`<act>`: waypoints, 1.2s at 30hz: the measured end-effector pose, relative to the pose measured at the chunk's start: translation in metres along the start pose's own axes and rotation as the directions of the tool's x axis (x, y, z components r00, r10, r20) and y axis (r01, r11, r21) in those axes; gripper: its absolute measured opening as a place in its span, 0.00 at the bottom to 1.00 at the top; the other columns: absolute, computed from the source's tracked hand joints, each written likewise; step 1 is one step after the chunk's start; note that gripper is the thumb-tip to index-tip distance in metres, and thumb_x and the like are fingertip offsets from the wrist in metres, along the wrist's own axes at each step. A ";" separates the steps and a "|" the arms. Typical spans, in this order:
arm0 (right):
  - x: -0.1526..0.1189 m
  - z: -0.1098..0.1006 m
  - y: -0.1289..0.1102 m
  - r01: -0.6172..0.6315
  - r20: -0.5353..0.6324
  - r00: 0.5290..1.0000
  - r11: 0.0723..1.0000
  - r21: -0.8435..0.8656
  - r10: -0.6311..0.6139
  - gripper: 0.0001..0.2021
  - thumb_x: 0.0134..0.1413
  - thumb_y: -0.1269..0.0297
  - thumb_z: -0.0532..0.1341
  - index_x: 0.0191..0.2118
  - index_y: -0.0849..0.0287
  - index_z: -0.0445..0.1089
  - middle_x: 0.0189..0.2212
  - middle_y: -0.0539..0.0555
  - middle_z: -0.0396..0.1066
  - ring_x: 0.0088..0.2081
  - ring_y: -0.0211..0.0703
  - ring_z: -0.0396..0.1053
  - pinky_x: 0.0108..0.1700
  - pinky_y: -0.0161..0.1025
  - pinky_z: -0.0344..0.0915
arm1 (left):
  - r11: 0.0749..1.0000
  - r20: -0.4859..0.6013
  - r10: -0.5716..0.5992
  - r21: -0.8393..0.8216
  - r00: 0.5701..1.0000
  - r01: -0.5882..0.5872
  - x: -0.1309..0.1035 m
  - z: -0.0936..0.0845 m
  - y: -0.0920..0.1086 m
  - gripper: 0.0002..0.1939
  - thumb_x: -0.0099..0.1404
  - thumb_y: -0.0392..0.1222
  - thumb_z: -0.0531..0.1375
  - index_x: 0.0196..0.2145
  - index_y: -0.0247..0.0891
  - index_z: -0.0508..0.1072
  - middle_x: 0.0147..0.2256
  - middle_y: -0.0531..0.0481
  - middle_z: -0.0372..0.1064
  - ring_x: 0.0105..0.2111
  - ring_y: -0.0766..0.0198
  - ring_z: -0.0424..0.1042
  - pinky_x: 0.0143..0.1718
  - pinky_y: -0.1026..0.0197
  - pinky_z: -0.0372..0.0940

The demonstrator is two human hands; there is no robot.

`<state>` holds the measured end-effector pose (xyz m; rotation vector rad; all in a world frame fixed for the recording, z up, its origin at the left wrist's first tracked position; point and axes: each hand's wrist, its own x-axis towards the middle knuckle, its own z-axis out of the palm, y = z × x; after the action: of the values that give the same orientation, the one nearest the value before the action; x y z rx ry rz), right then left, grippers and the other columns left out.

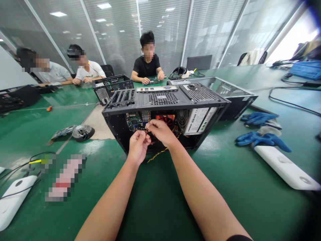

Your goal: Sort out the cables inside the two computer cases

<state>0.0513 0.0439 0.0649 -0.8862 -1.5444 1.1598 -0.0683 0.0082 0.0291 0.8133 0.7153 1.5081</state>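
A black computer case [140, 104] lies in front of me with its open side facing me. Inside it show a green circuit board [134, 121], a red and black fan [165, 121] and a power supply [198, 122] with a white label. My left hand [139, 144] is closed at the opening, fingertips pinched together. Just above and to its right, my right hand [159, 131] pinches too, its fingertips close to those of the left. Thin cables seem to be between them, but what each holds is too small to make out. A yellow and black cable [156, 154] hangs below the hands.
Three people sit across the green table [95, 177]. Behind the case stand a second open case [112, 85] and a panelled frame [225, 97]. Blue gloves [260, 139] and a white device [286, 167] lie right; another white device [17, 197] and cables lie left.
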 end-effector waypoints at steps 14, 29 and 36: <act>-0.001 0.008 0.005 -0.047 0.056 0.998 0.988 0.148 0.039 0.15 0.54 0.54 0.61 0.25 0.56 0.59 0.17 0.44 0.63 0.18 0.35 0.62 0.21 0.33 0.58 | 0.957 -0.026 0.108 0.272 0.994 -0.097 0.002 0.000 -0.011 0.22 0.64 0.59 0.58 0.29 0.36 0.66 0.19 0.56 0.61 0.19 0.71 0.64 0.21 0.68 0.59; -0.003 0.002 0.000 -0.005 0.062 0.998 0.999 0.036 0.003 0.12 0.56 0.56 0.58 0.28 0.56 0.59 0.20 0.45 0.63 0.19 0.35 0.61 0.22 0.34 0.57 | 0.879 0.000 0.148 0.459 0.989 -0.131 -0.002 0.001 -0.005 0.21 0.66 0.58 0.55 0.29 0.36 0.66 0.18 0.55 0.62 0.18 0.69 0.66 0.20 0.68 0.58; 0.001 0.002 0.002 0.116 -0.044 0.991 0.983 -0.142 -0.124 0.12 0.55 0.60 0.58 0.24 0.57 0.60 0.20 0.45 0.59 0.25 0.36 0.58 0.30 0.36 0.56 | 0.530 0.090 0.521 0.746 0.849 -0.404 -0.011 0.000 -0.009 0.12 0.59 0.42 0.64 0.40 0.39 0.69 0.34 0.51 0.69 0.27 0.68 0.69 0.31 0.65 0.63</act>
<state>0.0490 0.0448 0.0635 -0.8949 -1.6277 0.9451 -0.0624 -0.0019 0.0208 1.6450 1.3610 1.7633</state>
